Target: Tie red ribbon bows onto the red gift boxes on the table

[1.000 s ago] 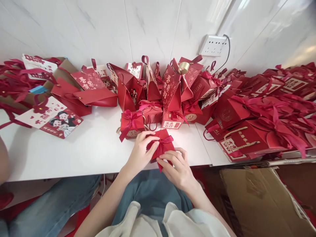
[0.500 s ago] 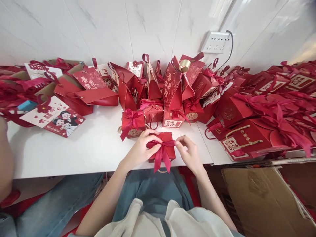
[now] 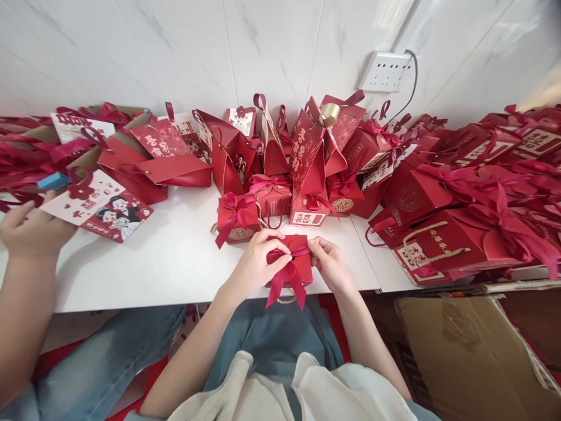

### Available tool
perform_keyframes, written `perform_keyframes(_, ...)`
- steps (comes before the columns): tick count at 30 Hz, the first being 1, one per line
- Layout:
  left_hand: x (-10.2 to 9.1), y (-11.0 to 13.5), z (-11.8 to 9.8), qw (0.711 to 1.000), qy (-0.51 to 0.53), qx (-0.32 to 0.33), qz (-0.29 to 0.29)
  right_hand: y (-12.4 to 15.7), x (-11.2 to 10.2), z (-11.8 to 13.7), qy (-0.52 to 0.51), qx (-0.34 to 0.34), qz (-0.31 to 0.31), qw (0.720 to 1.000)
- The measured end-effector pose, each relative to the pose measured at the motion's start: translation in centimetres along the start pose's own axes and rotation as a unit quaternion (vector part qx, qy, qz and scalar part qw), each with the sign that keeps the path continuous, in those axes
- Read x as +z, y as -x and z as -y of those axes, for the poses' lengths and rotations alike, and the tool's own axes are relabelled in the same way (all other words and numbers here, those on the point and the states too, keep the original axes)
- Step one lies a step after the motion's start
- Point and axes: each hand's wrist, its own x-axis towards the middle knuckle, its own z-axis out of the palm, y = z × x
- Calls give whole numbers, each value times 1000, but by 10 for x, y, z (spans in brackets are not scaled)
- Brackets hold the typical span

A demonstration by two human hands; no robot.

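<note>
"Grip status?"

"Left hand (image 3: pixel 263 262) pinches the ribbon bow (image 3: pixel 289 268) near its knot; right hand (image 3: pixel 329 262), thumb and finger closed, holds its right side."

"Item and markings?"

"Red box (image 3: pixel 304 270), on the white table (image 3: pixel 184 245) near its front edge. White label (image 3: pixel 307 218) behind reads 囍."

Small boxy red cardboard gift box (image 3: pixel 304 271), top closed, sits just below frame centre. Shiny crimson ribbon (image 3: pixel 298 286) bow on top, both tails hanging toward frame bottom.
</note>
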Motion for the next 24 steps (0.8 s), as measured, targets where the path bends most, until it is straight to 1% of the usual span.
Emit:
perform_keyframes(4, 2, -2, 0, 1000, -1, 10, -10, -2, 3, -4, -9, 13, 6, 1000)
perform_keyframes(8, 2, -1, 0, 999, 25, 11, -26, 4, -1, -1, 10, 0, -10, 1000)
perform_keyframes(10, 2, 3, 3, 995, 67, 11, -75, 14, -5, 4, 40, -33, -43, 998)
perform_keyframes(12, 2, 9, 8, 982, 117, -1, -148, 30, -9, 10, 106, -80, -88, 987)
perform_keyframes(13, 2, 13, 11, 974, 136, -20, -179, 38, -9, 14, 152, -99, -101, 978)
perform_keyframes(14, 2, 16, 14, 968, 150, -49, -195, 46, -9, 17, 200, -106, -97, 969)
perform_keyframes(15, 2, 20, 16, 965, 159, -85, -192, 54, -8, 19, 243, -98, -78, 962)
perform_keyframes(17, 2, 25, 19, 962, 176, -155, -143, 65, -4, 22, 310, -57, -18, 949)
perform_keyframes(18, 2, 26, 19, 959, 188, -178, -116, 69, -2, 22, 328, -33, 8, 944)
perform_keyframes(20, 2, 26, 18, 953, 215, -195, -88, 73, 3, 19, 340, 6, 38, 940)
perform_keyframes(22, 3, 23, 15, 945, 241, -197, -96, 73, 7, 16, 334, 25, 48, 941)
perform_keyframes(24, 3, 19, 13, 940, 261, -195, -104, 72, 10, 14, 340, 23, 39, 939)
